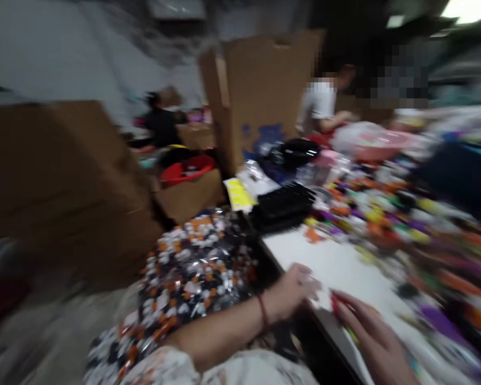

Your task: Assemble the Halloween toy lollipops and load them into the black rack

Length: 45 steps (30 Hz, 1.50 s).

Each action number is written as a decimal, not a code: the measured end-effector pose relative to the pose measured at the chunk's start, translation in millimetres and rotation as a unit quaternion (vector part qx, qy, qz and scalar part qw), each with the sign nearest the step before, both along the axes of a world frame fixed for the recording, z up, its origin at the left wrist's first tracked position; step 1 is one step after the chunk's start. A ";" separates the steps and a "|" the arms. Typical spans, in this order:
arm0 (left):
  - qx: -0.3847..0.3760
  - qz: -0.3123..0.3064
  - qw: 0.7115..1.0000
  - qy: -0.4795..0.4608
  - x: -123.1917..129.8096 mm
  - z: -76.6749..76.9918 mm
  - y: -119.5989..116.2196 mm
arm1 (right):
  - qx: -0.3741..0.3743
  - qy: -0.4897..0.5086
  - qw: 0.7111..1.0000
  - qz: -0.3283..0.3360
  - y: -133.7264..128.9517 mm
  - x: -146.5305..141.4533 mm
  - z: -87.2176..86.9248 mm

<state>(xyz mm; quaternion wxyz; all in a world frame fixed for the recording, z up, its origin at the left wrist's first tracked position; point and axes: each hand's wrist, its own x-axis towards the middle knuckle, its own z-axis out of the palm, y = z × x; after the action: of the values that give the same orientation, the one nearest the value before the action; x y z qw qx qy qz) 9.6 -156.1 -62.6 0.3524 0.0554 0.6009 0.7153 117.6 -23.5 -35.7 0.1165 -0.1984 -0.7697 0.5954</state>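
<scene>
My left hand [295,291], with a red band at its wrist, is at the near edge of the white tabletop [328,254]. Its fingers are curled together around something pale or see-through, too blurred to name. Close by on the right is my right hand [374,334], its fingers bent over the table edge. A small red thing [335,302] shows at its fingertips, and a bit of yellow-green shows beneath them. Motion blur hides what exactly this hand grips. The two hands are a short gap apart.
Many small colourful pieces [379,214] spread over the table's right side. Black packs [282,206] and a yellow sheet [239,194] lie at the back. Left of the table are shiny bagged orange, white and black pieces [196,278]. Large cardboard boxes [270,96] and co-workers stand beyond.
</scene>
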 end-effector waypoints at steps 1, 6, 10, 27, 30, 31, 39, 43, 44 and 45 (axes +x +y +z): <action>0.011 -0.022 1.000 0.013 -0.1 2.1 -0.1 | -0.020 -0.008 1.000 -0.023 0.6 4.6 -3.6; 0.065 -0.197 0.978 0.003 -8.7 6.8 10.1 | -0.179 0.053 0.981 -0.050 10.0 15.5 -8.6; 0.095 -0.247 0.963 -0.045 2.6 6.0 15.5 | -0.137 0.075 0.986 -0.060 9.5 36.4 2.8; 0.105 -0.296 0.949 -0.008 13.0 -4.8 16.9 | 0.093 0.090 0.989 -0.077 10.0 57.1 3.4; 0.095 -0.301 0.949 0.011 14.1 -6.0 16.3 | 0.146 0.075 0.983 -0.079 5.7 57.6 12.3; 0.088 -0.305 0.948 0.019 14.7 -6.0 16.1 | 0.152 0.069 0.983 -0.081 4.3 57.7 14.2; 0.027 -0.355 0.931 0.081 19.5 -0.2 13.6 | 0.105 0.008 0.988 -0.109 2.3 58.5 14.6; 0.002 -0.390 0.911 0.134 15.5 0.7 12.0 | 0.028 0.003 0.993 -0.113 4.9 58.7 10.4; -0.006 -0.407 0.903 0.136 13.6 0.8 11.5 | 0.001 -0.001 0.994 -0.111 5.6 59.0 8.4; -0.010 -0.425 0.896 0.131 11.6 1.0 11.1 | -0.027 -0.007 0.994 -0.108 6.3 59.4 6.1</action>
<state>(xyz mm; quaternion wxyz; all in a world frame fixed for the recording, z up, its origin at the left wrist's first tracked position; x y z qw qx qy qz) 21.2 -145.0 -61.6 0.5414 0.3949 0.5684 0.4774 177.1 -17.3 -29.6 0.1698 -0.2873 -0.7283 0.5985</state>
